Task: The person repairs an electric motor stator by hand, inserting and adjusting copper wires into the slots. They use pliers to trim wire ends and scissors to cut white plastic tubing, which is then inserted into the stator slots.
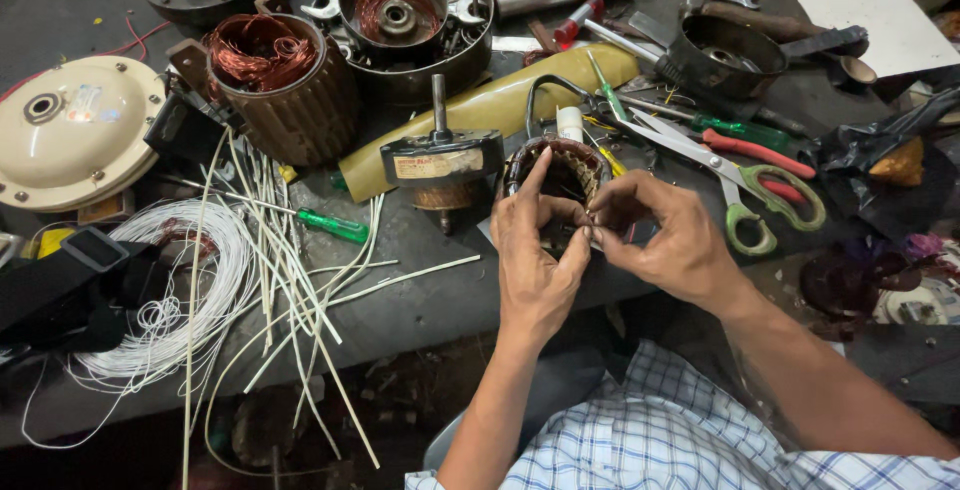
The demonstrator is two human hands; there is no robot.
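Far left on the dark surface we see a cream round motor cover, then a coil of white wire with loose white sleeving strips fanned out beside it and a green-handled screwdriver lying across them. Behind sits a brown stator with tangled copper winding, and next to it a pan of parts holding another copper coil. Centre: a small rotor with upright shaft in front of a yellow-olive curved piece. Just right of it is the small stator we work on, held at the near edge of the surface. Our left hand grips its near side, forefinger up along the rim; our right hand pinches at the inner rim, both hands close together and clamped on the stator. We judge the job mid-way: this stator shows pale slot lining and no full copper winding that we can see, so winding looks left to do; details inside the bore are too small to tell. Right of the hands lie green-handled scissors, red-handled pliers and a black plastic bag.
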